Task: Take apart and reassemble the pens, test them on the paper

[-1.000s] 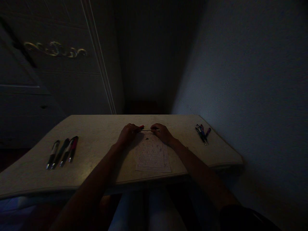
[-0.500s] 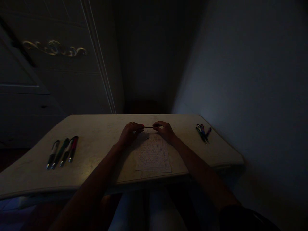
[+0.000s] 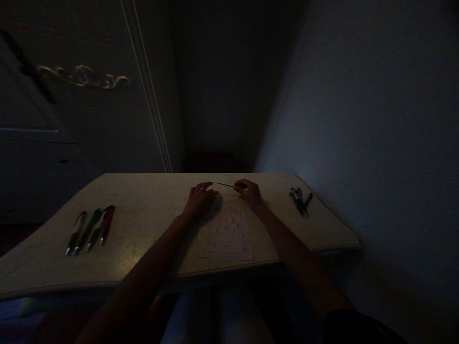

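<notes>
A thin dark rod (image 3: pixel 225 185) that looks like a pen refill is pinched at one end by my right hand (image 3: pixel 250 193). Its pale free tip points left, just beyond the fingers of my left hand (image 3: pixel 200 199). That hand is closed around a small red piece (image 3: pixel 211 191), possibly part of a pen; most of it is hidden by the fingers. Below both hands lie overlapping sheets of paper (image 3: pixel 225 236) covered in fine drawing or writing. Near the upper left of the paper is a tiny dark bit (image 3: pixel 217 209), too small to name.
Several pens (image 3: pixel 93 229) lie side by side on the left of the pale table (image 3: pixel 143 200). A loose cluster of pens or pen parts (image 3: pixel 300 201) is at the right. A wall (image 3: pixel 358 119) borders the right side; a cabinet (image 3: pixel 89 129) stands behind left. The light is dim.
The rod ran level between both hands before; now its left end is out of my left hand and tilts upward. My left hand has dropped slightly, showing more of the red piece.
</notes>
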Available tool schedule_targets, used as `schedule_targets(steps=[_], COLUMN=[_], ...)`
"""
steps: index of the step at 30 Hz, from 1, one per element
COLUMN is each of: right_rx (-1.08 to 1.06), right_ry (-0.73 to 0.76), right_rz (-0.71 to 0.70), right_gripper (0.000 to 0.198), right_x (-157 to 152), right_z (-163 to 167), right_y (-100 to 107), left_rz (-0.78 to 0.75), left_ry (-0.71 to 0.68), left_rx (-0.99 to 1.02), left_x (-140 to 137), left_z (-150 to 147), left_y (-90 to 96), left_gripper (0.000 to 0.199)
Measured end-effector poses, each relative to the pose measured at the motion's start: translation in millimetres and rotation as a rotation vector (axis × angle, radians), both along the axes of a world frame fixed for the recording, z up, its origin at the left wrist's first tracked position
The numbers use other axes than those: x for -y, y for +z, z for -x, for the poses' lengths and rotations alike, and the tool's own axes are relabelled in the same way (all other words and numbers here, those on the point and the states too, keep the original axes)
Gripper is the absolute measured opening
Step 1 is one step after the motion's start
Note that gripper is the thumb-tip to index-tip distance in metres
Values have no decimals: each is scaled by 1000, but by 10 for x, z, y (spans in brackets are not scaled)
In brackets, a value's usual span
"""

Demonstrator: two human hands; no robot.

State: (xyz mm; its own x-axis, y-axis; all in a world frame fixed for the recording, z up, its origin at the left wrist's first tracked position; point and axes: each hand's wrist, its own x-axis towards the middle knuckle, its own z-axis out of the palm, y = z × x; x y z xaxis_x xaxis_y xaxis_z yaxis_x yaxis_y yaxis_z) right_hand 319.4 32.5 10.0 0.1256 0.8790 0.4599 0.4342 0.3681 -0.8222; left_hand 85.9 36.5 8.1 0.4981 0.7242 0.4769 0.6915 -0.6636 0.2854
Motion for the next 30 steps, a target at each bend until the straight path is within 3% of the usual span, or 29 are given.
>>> schedule_targets(steps=[12, 21, 30], right_rx=[48, 66, 148], right_ry=[-8, 19, 100], right_rz=[-13, -26, -86], right_gripper=[14, 14, 11], right_x=[52, 104, 98], right_z=[20, -2, 1], right_y=[44, 117, 81], left_rz=[84, 262, 263], left_ry=[-64, 96, 41], left_rx=[13, 363, 481], left_x=[3, -6, 32], left_z=[-24, 112, 136], left_y=[75, 60, 91], left_gripper=[19, 17, 21])
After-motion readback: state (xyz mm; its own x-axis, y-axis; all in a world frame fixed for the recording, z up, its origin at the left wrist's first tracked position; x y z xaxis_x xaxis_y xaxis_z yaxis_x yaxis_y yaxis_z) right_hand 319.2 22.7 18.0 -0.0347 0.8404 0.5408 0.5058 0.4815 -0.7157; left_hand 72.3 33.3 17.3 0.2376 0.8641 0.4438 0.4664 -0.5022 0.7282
